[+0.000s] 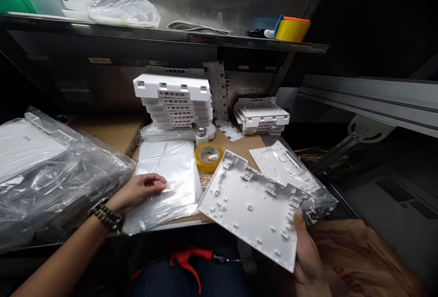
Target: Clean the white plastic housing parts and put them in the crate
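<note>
Fingers of your left hand (pixel 142 188) lie loosely curled and slightly apart on the top sheet of the stack of clear plastic bags (pixel 167 183), thumb and forefinger near its edge, not yet pinching anything. Your right hand (pixel 306 251) is clamped on the lower right corner of the white plastic panel (pixel 251 203), thumb on top, the other fingers hidden beneath.

Take the tape roll (pixel 208 157) as your marker: the bags lie just left of it, and the panel hangs tilted below and right of it, off the bench edge. You look to be at the bagging step, panel ready and bag not yet lifted. The next move, as I judge it, calls for peeling one slippery, clinging film off the pile. The panel is rigid, matte and flat, studded with small clips and ribs.
</note>
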Demonstrator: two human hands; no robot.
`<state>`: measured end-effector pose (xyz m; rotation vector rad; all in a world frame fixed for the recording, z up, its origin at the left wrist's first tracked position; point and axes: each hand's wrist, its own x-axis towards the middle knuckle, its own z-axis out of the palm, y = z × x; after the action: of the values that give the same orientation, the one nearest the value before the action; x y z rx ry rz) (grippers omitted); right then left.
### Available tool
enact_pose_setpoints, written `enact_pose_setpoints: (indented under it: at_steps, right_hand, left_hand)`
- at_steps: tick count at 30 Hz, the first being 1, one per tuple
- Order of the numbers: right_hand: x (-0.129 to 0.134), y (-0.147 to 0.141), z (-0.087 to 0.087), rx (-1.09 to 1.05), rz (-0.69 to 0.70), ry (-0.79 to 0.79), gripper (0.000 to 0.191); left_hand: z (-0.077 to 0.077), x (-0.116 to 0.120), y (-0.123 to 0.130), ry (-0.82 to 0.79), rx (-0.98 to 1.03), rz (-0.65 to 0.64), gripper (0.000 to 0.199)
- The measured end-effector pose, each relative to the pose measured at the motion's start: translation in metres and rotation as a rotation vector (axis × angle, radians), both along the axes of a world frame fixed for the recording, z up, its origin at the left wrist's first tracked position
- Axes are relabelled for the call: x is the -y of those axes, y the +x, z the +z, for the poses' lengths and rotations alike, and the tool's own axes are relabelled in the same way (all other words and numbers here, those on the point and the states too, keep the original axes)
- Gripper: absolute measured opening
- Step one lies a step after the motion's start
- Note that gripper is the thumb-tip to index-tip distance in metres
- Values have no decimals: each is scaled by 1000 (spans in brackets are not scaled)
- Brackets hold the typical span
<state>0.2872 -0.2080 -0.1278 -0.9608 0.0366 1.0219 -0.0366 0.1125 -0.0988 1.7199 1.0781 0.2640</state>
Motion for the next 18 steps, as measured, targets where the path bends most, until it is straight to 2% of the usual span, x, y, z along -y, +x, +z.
enact_pose_setpoints:
  at_steps: [5,8,10,14,18]
  right_hand:
    - [-10,-17,-9,-16,201,0,59]
    - [-23,-44,-11,26,309,5,49]
    - [-37,-66,-10,55,400,34,49]
    - [-71,-103,-3,81,577,148,59]
    - [-93,-116,2,79,605,146,54]
  left_hand:
    - [21,5,6,42,15,10,40]
    - [32,23,16,-46,120,-34,39]
    - [34,38,26,-112,190,-61,43]
    - [24,63,45,-104,304,-59,49]
    - [4,70,52,-51,376,-79,48]
